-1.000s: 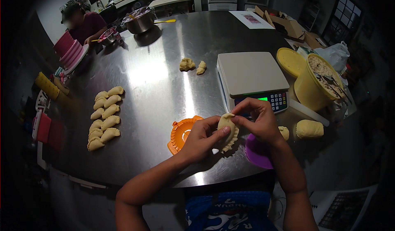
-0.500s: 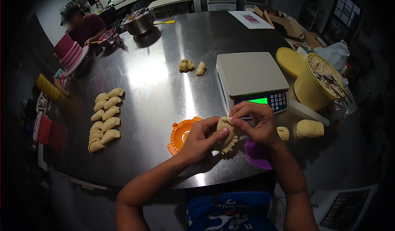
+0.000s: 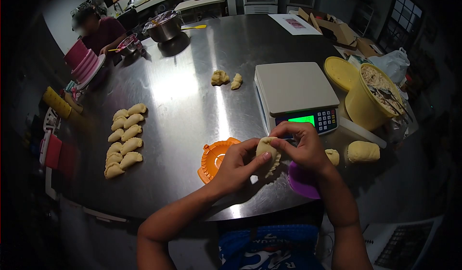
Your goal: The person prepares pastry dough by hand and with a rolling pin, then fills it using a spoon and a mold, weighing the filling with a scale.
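A filled dough turnover [image 3: 267, 148] with a crimped edge is held up over the near part of the steel table. My left hand [image 3: 239, 163] grips it from the left, thumb across its face. At its upper right edge, the fingers of my right hand [image 3: 299, 145] pinch the rim. An orange dumpling press [image 3: 210, 160] lies just left of my left hand. Beneath my right wrist is a purple round piece [image 3: 302, 181], partly hidden. A small dough piece [image 3: 332, 156] and a thick dough block [image 3: 363, 151] sit to the right.
Several finished turnovers [image 3: 130, 146] stand in rows at left. A digital scale [image 3: 296, 87] is ahead, with a yellow tub of filling [image 3: 368, 101] beside it. Dough scraps [image 3: 220, 77] lie mid-table. A person [image 3: 98, 32] sits far left near a pink cake [image 3: 85, 60] and a metal pot [image 3: 164, 27].
My right fingers have shifted slightly along the turnover's upper edge, and the turnover has turned a little in my hands. The whole view has moved slightly.
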The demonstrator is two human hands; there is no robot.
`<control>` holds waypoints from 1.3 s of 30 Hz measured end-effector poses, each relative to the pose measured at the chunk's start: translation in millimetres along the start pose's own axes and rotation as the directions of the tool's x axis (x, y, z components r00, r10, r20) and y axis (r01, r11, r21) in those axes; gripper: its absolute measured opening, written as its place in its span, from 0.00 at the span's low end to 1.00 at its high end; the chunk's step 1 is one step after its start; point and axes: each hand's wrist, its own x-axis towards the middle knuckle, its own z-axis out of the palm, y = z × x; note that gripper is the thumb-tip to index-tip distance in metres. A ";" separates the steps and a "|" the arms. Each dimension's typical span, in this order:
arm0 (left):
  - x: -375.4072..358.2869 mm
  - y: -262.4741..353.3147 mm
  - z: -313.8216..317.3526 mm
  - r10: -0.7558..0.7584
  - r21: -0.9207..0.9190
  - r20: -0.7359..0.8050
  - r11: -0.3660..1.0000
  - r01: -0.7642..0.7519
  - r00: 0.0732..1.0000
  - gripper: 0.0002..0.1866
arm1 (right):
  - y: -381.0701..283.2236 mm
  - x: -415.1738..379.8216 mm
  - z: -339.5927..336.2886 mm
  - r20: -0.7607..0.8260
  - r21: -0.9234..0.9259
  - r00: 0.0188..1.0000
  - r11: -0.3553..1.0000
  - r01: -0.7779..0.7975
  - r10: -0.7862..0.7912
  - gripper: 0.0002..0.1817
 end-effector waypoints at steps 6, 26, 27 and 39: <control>0.2 0.8 1.9 -0.018 -0.030 -0.019 0.999 0.018 1.000 0.19 | 0.6 -0.5 3.9 -0.052 -0.103 0.998 0.994 0.030 -0.035 0.06; 0.2 -0.8 0.6 -0.011 -0.041 -0.144 0.999 0.005 0.990 0.16 | 0.2 -2.0 5.3 -0.038 0.030 0.999 0.999 0.020 -0.018 0.07; 0.5 0.0 1.2 -0.006 -0.035 -0.133 0.999 0.001 0.991 0.16 | 0.9 -2.3 5.4 -0.043 0.064 0.999 0.997 0.029 -0.026 0.07; 0.9 -4.0 0.8 0.001 -0.087 -0.165 0.996 -0.016 0.986 0.16 | 0.0 -2.4 11.3 -0.042 -0.364 0.897 0.842 0.397 -0.441 0.13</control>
